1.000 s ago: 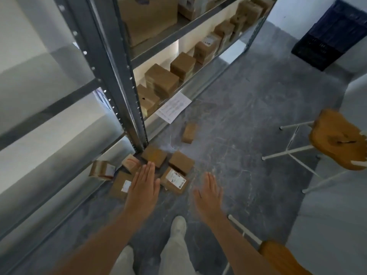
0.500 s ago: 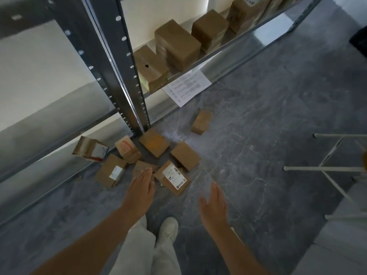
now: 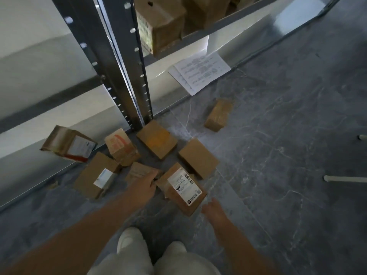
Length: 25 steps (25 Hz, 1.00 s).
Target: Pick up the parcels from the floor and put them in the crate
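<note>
Parcels lie scattered on the grey floor at the foot of a metal rack, as I see them from my remote station through the head camera. Most sit in a loose cluster just ahead of the person's shoes, with one stray parcel well apart, near a printed sheet. The crate is out of view. The left hand reaches low over a small parcel, fingers straight and pressed together, tips at the edge of the labelled parcel; whether they touch it I cannot tell. The right hand hangs just beside that parcel's near corner, holding nothing, and blur hides whether its fingers are spread or bent. I judge the step in hand to be the first lift, with nothing yet collected. To do it well I would set both hands on opposite sides of the labelled parcel and lift straight up, so the small one under the left hand is not dragged along. Light cardboard should take a firm squeeze, and I would keep the label side up
</note>
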Each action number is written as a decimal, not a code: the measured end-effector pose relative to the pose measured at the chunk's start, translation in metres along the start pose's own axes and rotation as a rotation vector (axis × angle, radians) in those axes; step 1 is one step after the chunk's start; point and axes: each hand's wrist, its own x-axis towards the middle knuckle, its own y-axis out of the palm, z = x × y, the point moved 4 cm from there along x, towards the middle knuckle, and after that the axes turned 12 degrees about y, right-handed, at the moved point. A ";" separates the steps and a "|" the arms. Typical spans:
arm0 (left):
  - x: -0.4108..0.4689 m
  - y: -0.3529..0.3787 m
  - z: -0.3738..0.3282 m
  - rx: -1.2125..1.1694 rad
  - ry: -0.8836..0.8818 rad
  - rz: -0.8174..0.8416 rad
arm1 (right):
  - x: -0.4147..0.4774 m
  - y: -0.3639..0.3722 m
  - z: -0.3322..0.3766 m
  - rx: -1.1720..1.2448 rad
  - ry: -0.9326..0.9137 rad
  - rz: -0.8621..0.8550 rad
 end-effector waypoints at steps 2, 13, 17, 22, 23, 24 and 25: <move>0.028 0.018 0.019 -0.051 -0.011 0.058 | 0.031 0.013 -0.001 0.079 0.120 0.042; -0.004 -0.054 -0.035 -0.321 0.059 -0.054 | -0.029 -0.004 0.069 0.339 0.048 0.067; -0.093 -0.146 -0.116 -0.317 0.135 -0.215 | -0.161 -0.025 0.112 0.353 -0.058 0.077; -0.218 -0.245 -0.204 -0.432 0.231 -0.447 | -0.339 -0.046 0.149 0.395 -0.197 0.155; -0.241 -0.263 -0.221 -0.475 0.249 -0.490 | -0.372 -0.048 0.156 0.380 -0.227 0.177; -0.264 -0.280 -0.237 -0.510 0.271 -0.537 | -0.402 -0.049 0.162 0.370 -0.256 0.205; -0.285 -0.298 -0.252 -0.512 0.292 -0.604 | -0.430 -0.048 0.171 0.364 -0.288 0.234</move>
